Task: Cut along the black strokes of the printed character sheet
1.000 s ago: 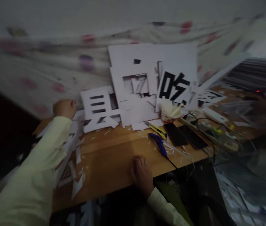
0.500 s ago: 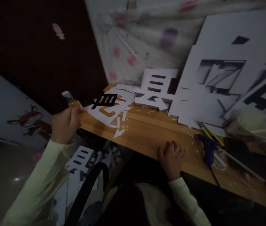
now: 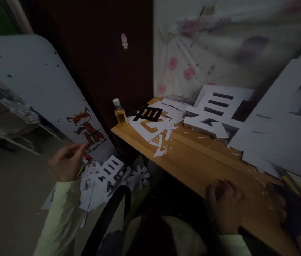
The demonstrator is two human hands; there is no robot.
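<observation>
My left hand (image 3: 67, 161) is raised over the floor beside the table, its thumb and fingertips drawn together with nothing seen between them. A small bottle (image 3: 121, 115) of yellow liquid with a white cap stands on the table's left corner, apart from that hand. At the front table edge, my right hand (image 3: 226, 204) is smeared by motion. Its fingers look loosely bent, and what they may hold is hidden. A blurred dark glue gun (image 3: 291, 206) lies to its right.
Black and white cut-out characters (image 3: 150, 113) (image 3: 214, 113) and paper scraps (image 3: 159, 152) lie on the wooden table (image 3: 193, 167). Large white boards (image 3: 280, 121) lean at right. White foam characters (image 3: 109, 170) are piled on the floor. A chair armrest (image 3: 107, 218) rises near me.
My left hand has let go of the bottle, which now stands on the table corner, and has moved away from it. The view has swung left.
</observation>
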